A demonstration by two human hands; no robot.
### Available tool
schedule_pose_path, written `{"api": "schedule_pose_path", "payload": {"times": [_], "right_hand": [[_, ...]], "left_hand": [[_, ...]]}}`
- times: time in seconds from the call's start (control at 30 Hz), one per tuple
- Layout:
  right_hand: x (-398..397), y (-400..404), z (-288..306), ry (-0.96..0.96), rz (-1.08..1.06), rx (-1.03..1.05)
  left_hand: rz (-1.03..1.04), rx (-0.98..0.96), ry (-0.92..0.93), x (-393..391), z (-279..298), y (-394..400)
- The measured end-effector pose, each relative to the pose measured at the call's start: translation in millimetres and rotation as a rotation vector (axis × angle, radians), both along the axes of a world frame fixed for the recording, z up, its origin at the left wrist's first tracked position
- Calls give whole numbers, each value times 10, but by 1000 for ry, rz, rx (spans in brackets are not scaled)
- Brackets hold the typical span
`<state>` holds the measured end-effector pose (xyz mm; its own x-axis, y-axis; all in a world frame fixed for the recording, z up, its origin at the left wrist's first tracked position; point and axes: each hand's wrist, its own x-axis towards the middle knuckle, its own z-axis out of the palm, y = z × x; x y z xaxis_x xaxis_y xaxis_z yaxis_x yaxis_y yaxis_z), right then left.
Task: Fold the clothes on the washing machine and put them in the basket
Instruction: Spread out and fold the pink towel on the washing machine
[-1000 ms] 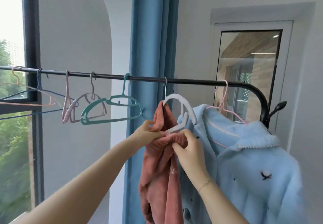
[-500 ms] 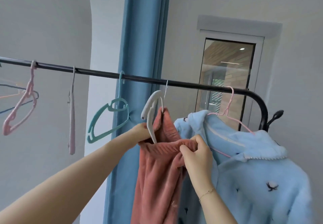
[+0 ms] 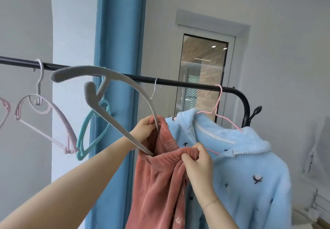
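Observation:
A fuzzy salmon-pink garment (image 3: 160, 178) hangs from a black clothes rail (image 3: 178, 82) on a grey hanger (image 3: 114, 78). The hanger is tilted far to the left, and only its lower tips sit inside the garment's waistband. My left hand (image 3: 145, 128) grips the waistband's far edge beside the hanger arm. My right hand (image 3: 198, 162) pinches the waistband's near edge and holds it open. A fluffy light-blue top (image 3: 241, 166) hangs on a thin pink hanger (image 3: 218, 107) just right of it. No washing machine or basket is in view.
Empty hangers hang on the rail to the left: a teal one (image 3: 89, 130) and a pale lilac one (image 3: 44, 120). A blue curtain (image 3: 119, 32) hangs behind the rail. A glass door (image 3: 201, 78) and white walls lie beyond.
The grey hanger has swung up and to the left, coming further out of the pink garment's waistband. Both hands keep hold of the waistband. The view has shifted slightly right.

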<state>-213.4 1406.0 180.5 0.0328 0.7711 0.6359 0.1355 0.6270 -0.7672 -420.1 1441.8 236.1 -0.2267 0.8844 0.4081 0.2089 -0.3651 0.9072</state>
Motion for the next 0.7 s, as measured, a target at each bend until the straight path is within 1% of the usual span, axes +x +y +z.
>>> {"api": "schedule_pose_path", "payload": {"times": [0.13, 0.27, 0.37, 0.47, 0.5, 0.6, 0.67, 0.7], "right_hand": [[-14, -13, 9, 46, -23, 6], [-99, -11, -30, 76, -32, -10], [-210, -56, -139, 114, -13, -47], [-254, -69, -258, 169, 26, -100], [-262, -78, -298, 174, 28, -108], [-258, -56, -335, 152, -7, -94], [-230, -33, -361, 141, -8, -92], [-214, -11, -374, 145, -6, -96]], "left_hand": [[-10, -67, -176, -80, -120, -28], [-112, -164, -373, -61, -157, -220], [-193, -177, -450, -102, -276, -351], [-208, -171, -562, -133, -345, -497], [-181, -178, -588, -141, -372, -562], [-196, -171, -556, -149, -415, -662], [-144, -249, -578, -165, -475, -675], [-82, -293, -599, -164, -485, -677]]}}
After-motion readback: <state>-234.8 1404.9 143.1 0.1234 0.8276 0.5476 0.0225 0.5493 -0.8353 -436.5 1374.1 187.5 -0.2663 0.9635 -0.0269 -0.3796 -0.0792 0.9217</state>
